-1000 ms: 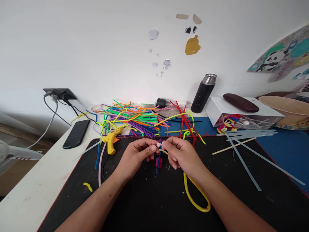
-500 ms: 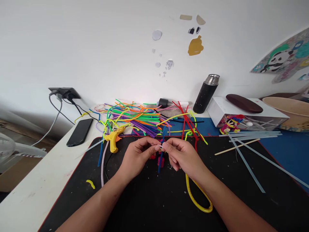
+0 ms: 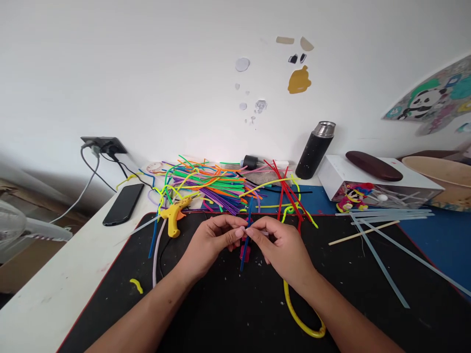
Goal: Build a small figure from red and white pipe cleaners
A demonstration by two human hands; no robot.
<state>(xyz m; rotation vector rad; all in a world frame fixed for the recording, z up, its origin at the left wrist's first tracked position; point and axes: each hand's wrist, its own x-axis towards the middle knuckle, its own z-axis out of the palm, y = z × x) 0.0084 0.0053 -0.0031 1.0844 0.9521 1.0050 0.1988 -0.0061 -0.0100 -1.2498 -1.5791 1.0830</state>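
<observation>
My left hand (image 3: 211,241) and my right hand (image 3: 287,245) meet above the black mat, both closed in a pinch with thumbs nearly touching. Between their fingertips is a short pale pinkish pipe cleaner (image 3: 262,232), mostly covered by the fingers. A blue pipe cleaner (image 3: 243,259) runs upright in view just under the fingertips; I cannot tell whether a finger touches it. Below the hands lies a small magenta fuzzy piece (image 3: 245,253), partly hidden. A yellow bent tube-like loop (image 3: 300,318) curves out beneath my right wrist.
Behind the hands is a heap of coloured pipe cleaners (image 3: 209,184). A yellow glue gun (image 3: 173,220) and a phone (image 3: 123,204) are left. Glue sticks (image 3: 382,264), a wooden stick (image 3: 362,233), a small doll (image 3: 353,197) and a black flask (image 3: 314,152) are right.
The view has tilted up slightly, so everything sits a little lower. My right fingers have shifted on the pale pipe cleaner, and its end now shows beside the right fingers.
</observation>
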